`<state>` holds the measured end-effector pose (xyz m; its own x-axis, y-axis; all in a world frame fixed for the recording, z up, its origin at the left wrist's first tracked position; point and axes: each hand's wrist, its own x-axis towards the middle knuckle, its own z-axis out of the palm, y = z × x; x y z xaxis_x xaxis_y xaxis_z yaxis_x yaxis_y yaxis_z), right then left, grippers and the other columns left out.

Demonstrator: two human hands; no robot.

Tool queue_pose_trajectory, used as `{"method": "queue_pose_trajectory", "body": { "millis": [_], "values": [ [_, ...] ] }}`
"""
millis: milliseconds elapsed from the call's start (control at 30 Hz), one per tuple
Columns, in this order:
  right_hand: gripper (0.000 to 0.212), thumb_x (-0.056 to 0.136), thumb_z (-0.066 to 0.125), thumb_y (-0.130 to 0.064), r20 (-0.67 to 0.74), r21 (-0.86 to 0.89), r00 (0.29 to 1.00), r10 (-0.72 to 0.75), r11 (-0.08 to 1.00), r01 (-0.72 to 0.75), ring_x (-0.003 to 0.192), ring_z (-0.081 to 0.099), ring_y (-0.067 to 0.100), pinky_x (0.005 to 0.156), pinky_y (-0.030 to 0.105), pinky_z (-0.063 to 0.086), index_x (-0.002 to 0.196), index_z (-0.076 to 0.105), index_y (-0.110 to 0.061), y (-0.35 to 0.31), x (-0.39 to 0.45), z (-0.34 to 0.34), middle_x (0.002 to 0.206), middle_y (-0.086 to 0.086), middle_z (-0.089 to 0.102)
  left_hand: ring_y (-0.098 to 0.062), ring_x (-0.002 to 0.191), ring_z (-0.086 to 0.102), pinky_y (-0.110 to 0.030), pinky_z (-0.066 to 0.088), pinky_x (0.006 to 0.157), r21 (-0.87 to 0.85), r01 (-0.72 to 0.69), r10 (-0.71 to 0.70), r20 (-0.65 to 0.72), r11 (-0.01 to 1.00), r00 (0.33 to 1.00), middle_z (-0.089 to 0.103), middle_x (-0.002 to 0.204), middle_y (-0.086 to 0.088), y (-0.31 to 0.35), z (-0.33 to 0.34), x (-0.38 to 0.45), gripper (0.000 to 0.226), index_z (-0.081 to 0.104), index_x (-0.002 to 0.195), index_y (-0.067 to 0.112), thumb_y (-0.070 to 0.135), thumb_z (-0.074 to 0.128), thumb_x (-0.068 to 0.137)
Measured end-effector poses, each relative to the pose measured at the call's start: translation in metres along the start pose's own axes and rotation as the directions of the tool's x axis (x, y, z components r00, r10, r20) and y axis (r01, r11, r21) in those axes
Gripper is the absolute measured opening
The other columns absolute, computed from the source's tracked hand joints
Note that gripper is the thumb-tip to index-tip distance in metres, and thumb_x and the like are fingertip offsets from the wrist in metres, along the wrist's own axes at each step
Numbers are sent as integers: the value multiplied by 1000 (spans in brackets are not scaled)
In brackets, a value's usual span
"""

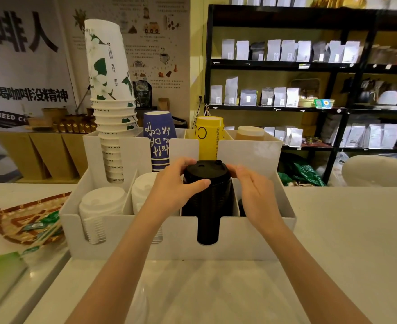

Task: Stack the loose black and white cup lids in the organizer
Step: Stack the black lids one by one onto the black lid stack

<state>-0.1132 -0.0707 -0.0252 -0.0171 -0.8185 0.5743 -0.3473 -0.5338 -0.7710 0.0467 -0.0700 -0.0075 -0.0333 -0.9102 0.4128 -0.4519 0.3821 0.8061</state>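
A white organizer stands on the counter in front of me. In its third front compartment rises a tall stack of black lids, its top well above the wall. My left hand grips the upper left side of this stack, thumb across its front. My right hand rests against the stack's right side, fingers touching the top rim, palm over the rightmost compartment. Two stacks of white lids fill the left compartments: one white stack at far left, a second white stack partly hidden by my left hand.
The organizer's back row holds a tall leaning stack of white-green cups, blue cups, yellow cups and a brown cup stack. A woven tray with packets lies at left. Black shelves stand behind the counter.
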Motion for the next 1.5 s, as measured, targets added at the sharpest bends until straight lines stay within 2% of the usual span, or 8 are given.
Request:
{"method": "queue_pose_trajectory", "body": {
  "millis": [233, 433, 567, 700, 833, 1000, 1233, 1500],
  "values": [
    [30, 94, 33, -25, 63, -88, 996, -67, 993, 73, 91, 55, 13, 74, 18, 41, 111, 57, -22, -1, -13, 2, 97, 4, 64, -9, 107, 46, -14, 41, 78, -38, -25, 27, 49, 999, 998, 50, 121, 3, -3, 7, -7, 44, 41, 128, 18, 22, 53, 86],
    [34, 93, 32, -29, 241, -157, 970, -21, 986, 60, 102, 49, 4, 85, 11, 36, 124, 33, -43, -2, -30, -2, 112, -7, 56, -19, 117, 45, -24, 44, 89, 77, -96, 92, 48, 992, 995, 45, 123, -3, 0, 17, -16, 38, 37, 129, 14, 24, 40, 93],
    [37, 94, 35, -20, 213, -142, 977, -2, 989, 33, 92, 45, -22, 83, 0, 34, 105, 32, -55, -19, -49, -14, 96, -23, 51, -24, 141, 14, -35, 15, 115, 355, -93, 124, -66, 930, 990, 16, 153, -11, -3, 29, -27, 49, 21, 141, 16, 30, 31, 94],
    [37, 94, 34, -22, 171, -112, 981, 95, 991, -76, 85, 44, -25, 72, -9, 29, 130, 37, -31, -31, -71, -33, 100, -27, 46, -23, 142, 16, -35, 14, 115, 439, -236, 306, -96, 867, 947, 21, 153, -10, -2, 38, -61, 48, 29, 138, 16, 34, 32, 93],
    [45, 93, 34, -36, 119, -122, 968, 219, 971, -205, 120, 42, 6, 96, 19, 32, 137, 31, -28, -27, -98, -46, 137, -5, 47, -9, 137, 14, -24, 8, 112, 371, -363, 401, -27, 855, 916, 28, 150, -6, -2, 40, -101, 54, 35, 135, 17, 41, 25, 88],
    [41, 91, 36, -39, 71, -168, 955, 288, 947, -273, 106, 57, 13, 101, 38, 42, 131, 35, -35, -19, -146, -64, 112, -3, 60, 1, 136, 13, -19, 10, 111, 176, -277, 226, 266, 944, 937, 18, 152, 11, -7, 48, -166, 60, 19, 139, 31, 58, 26, 86],
    [33, 92, 36, -35, -70, -45, 917, 392, 917, -396, 100, 57, -3, 87, 22, 41, 108, 62, -27, -16, -206, -76, 108, -8, 66, -3, 140, 5, -20, 8, 109, 237, -257, 99, 525, 937, 846, 0, 154, 16, -14, 57, -208, 98, 3, 141, 33, 71, 52, 66],
    [43, 91, 36, -39, -7, -31, 885, 466, 884, -466, 88, 59, -11, 74, 5, 41, 91, 72, -15, -12, -223, -74, 95, -7, 71, -9, 125, 36, -21, 29, 100, 280, -293, 115, 515, 914, 850, 37, 139, 9, -13, 59, -211, 101, 18, 139, 26, 67, 61, 57]
  ]
}}
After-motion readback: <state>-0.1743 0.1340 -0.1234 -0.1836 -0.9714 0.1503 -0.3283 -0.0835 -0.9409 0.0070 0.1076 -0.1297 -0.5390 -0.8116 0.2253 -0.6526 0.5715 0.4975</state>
